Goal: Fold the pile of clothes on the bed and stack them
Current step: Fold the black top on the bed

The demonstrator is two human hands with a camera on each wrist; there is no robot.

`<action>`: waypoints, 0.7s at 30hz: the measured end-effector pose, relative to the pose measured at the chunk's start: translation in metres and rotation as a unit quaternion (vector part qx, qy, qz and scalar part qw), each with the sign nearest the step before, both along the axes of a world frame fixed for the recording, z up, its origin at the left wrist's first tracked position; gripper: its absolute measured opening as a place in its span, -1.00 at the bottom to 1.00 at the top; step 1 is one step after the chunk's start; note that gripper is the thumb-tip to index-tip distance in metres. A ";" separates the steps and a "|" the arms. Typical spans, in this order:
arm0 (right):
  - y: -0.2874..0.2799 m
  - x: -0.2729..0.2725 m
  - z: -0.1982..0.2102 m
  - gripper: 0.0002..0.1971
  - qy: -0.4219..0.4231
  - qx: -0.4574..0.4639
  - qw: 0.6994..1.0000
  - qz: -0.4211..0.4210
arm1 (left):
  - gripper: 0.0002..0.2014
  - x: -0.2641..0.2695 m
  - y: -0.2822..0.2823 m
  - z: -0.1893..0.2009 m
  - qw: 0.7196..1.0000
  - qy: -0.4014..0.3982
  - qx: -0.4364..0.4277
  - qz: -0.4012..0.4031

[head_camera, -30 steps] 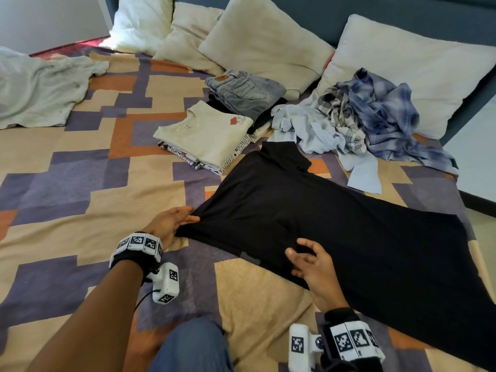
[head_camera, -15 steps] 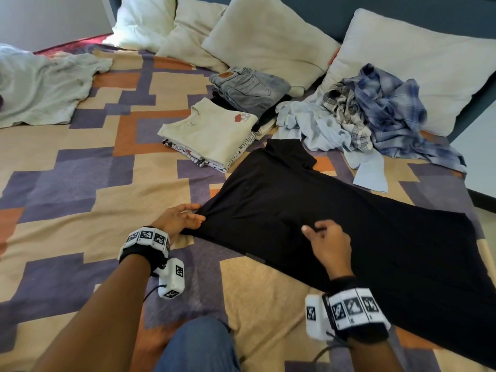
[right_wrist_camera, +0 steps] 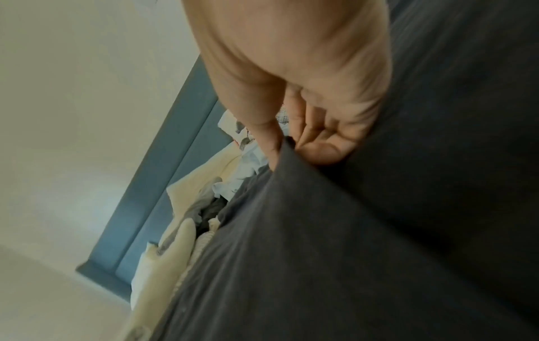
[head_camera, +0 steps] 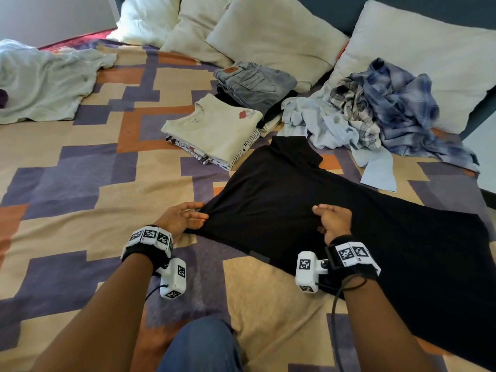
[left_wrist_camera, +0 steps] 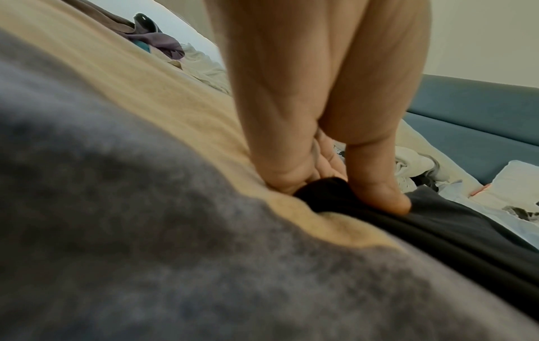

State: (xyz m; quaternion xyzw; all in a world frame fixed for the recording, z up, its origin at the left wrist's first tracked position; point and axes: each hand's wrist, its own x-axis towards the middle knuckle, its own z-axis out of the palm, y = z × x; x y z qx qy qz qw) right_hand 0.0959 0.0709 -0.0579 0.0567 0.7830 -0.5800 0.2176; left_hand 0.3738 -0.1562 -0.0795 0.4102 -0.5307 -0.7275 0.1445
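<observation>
On the patterned bed (head_camera: 67, 167), a black shirt (head_camera: 375, 237) is lying spread flat, its collar pointing toward the pillows (head_camera: 268, 41). The left hand (head_camera: 182, 218) is pinching the shirt's near-left corner between thumb and fingers; the left wrist view is showing black cloth bunched in that grip. The right hand (head_camera: 332, 221) is gathering a fold of fabric near the middle of the body, and the right wrist view is showing cloth nipped between thumb and fingers (right_wrist_camera: 309, 131).

To fold well, both grips should probably be lifting along one straight line, so the side is turning over evenly and the sleeve is tucking inside. Keeping the cloth taut between the hands would likely be preventing wrinkles.

Just beyond are lying a folded cream shirt (head_camera: 214, 130) atop a small stack, and folded jeans (head_camera: 255, 81). Crumpled plaid and pale blue shirts (head_camera: 375, 111) are waiting against a pillow, so much of the work looks unfinished.
</observation>
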 end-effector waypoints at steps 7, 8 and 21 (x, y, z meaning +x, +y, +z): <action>0.005 0.018 0.013 -0.83 0.224 0.092 0.970 0.018 | -0.50 0.001 0.001 -0.004 0.999 -0.026 -0.035 -0.003; 0.005 0.029 0.015 -0.84 0.316 0.083 0.944 0.044 | -0.50 0.001 0.001 -0.005 0.999 -0.028 -0.036 -0.003; 0.046 0.093 0.011 -0.43 0.292 0.245 0.697 0.608 | -0.56 -0.033 0.019 0.032 0.907 -0.322 -0.257 -0.083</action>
